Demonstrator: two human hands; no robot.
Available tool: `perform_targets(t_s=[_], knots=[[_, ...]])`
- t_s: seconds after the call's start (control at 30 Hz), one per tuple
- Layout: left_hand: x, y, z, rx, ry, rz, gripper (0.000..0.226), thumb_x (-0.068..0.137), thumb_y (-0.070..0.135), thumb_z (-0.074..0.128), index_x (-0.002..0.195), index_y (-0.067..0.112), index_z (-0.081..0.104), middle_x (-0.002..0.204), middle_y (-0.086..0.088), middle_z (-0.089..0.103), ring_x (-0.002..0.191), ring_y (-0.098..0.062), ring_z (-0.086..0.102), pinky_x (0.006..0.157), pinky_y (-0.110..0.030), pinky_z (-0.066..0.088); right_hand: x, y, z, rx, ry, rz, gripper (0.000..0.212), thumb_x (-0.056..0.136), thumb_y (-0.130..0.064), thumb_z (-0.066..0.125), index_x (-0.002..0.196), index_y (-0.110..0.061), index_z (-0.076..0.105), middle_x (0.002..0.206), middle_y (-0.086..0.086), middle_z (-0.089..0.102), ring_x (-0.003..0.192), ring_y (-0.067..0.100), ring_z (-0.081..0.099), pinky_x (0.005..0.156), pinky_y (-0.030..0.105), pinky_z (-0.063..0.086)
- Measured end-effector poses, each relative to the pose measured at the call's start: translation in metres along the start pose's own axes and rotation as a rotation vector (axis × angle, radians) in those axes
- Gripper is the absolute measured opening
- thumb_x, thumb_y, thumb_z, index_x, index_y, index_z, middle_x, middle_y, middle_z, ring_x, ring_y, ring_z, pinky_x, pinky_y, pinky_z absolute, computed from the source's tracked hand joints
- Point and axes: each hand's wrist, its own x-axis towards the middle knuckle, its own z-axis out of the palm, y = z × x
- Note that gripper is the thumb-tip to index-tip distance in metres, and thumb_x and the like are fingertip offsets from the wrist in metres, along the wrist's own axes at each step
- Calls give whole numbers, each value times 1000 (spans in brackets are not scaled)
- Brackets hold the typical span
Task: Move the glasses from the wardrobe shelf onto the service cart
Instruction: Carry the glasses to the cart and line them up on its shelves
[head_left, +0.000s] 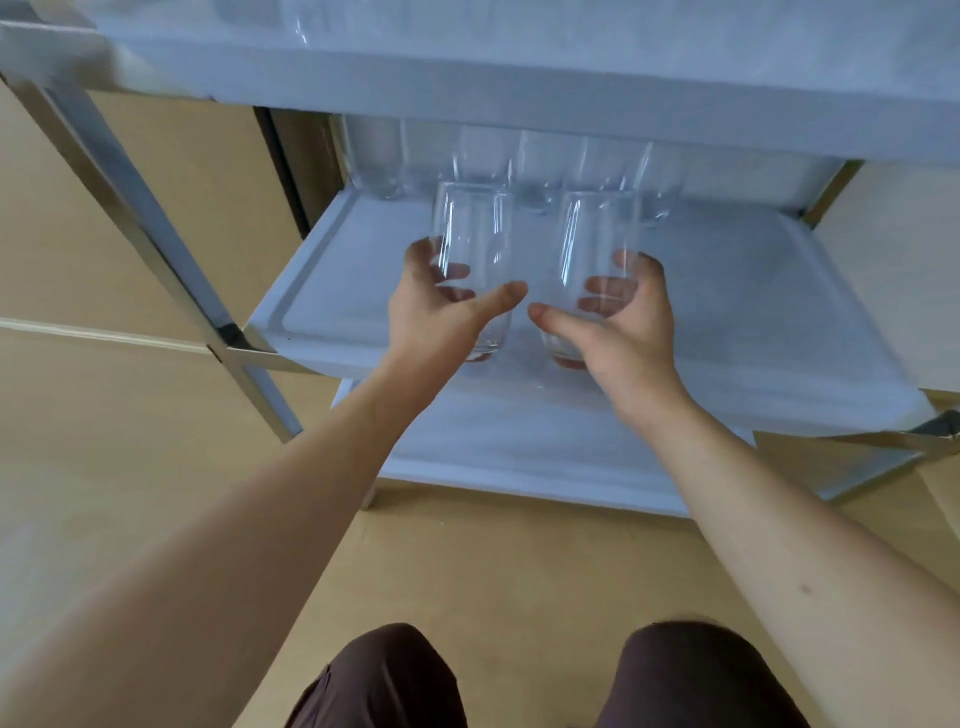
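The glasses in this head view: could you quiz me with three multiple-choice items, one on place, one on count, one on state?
1. Where is the row of glasses standing?
A. at the back of the middle shelf
B. on the floor
C. on the bottom shelf

2. How many glasses are held?
A. none
B. one
C. two

3. How are the held glasses?
A. full
B. empty
C. broken

Answers: 1 A, they stand behind the hands; 2 C, left hand holds the left glass, right hand holds the right glass; 3 B, clear, fingers show through.

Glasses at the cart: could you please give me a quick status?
Left hand grips left glass, right hand grips right glass. Both over middle shelf. Row of glasses behind.
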Motion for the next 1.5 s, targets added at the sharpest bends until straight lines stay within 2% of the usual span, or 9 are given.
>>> perform_targets(t_s=[0.13,0.33,0.6,0.67,0.83,1.13,1.23,1.37,1.5], knots=[[16,-10,10,-42,-8,33,81,66,34,93,131,27,45,120,0,60,103,-21,68,86,-50,60,16,9,7,14,43,-41,91,60,-32,98,134,-24,45,114,0,61,100,11,65,86,30,57],[35,-20,37,-31,-6,136,77,64,39,92,125,31,45,117,4,61,101,-15,67,76,-30,58,47,23,4,-10,73,-98,94,58,-33,99,133,-24,43,115,-1,62,105,11,62,95,31,52],[65,-26,98,-76,-55,201,88,65,37,95,136,27,43,118,8,60,103,-10,65,56,-12,49,93,44,-46,-27,139,-132,99,47,-40,97,129,-31,42,114,-7,59,103,10,63,88,29,54],[71,-28,116,-60,-71,219,87,66,40,94,135,29,44,117,11,60,105,-9,64,59,-14,51,104,49,-61,-48,161,-131,102,47,-40,96,133,-28,43,117,-5,57,103,10,63,87,26,53],[83,-29,158,12,-66,277,91,58,54,89,135,40,43,122,17,58,106,0,56,89,-31,52,131,63,-94,-88,234,-116,99,55,-36,98,137,-28,43,118,-3,57,103,7,63,83,23,52],[107,-29,209,-48,-100,304,92,61,36,97,139,32,48,118,15,59,106,0,60,92,-26,53,178,77,-114,-140,291,-152,104,54,-44,99,142,-30,44,120,-12,58,105,4,57,87,20,48],[112,-35,211,-91,-113,293,94,60,32,98,140,31,49,118,16,59,106,5,59,95,-27,53,194,79,-112,-157,276,-142,108,55,-39,100,146,-27,42,125,-8,58,111,10,58,96,25,49],[118,-41,209,-141,-149,297,100,49,39,95,138,34,50,122,16,60,110,2,60,99,-30,52,223,79,-113,-221,290,-110,113,58,-36,99,152,-21,37,139,3,54,127,18,54,108,31,43],[120,-45,207,-167,-180,304,103,40,49,91,134,39,51,121,17,62,105,9,61,97,-26,51,243,85,-119,-194,305,-90,104,58,-33,99,144,-20,43,130,-5,56,122,17,57,103,28,45]])
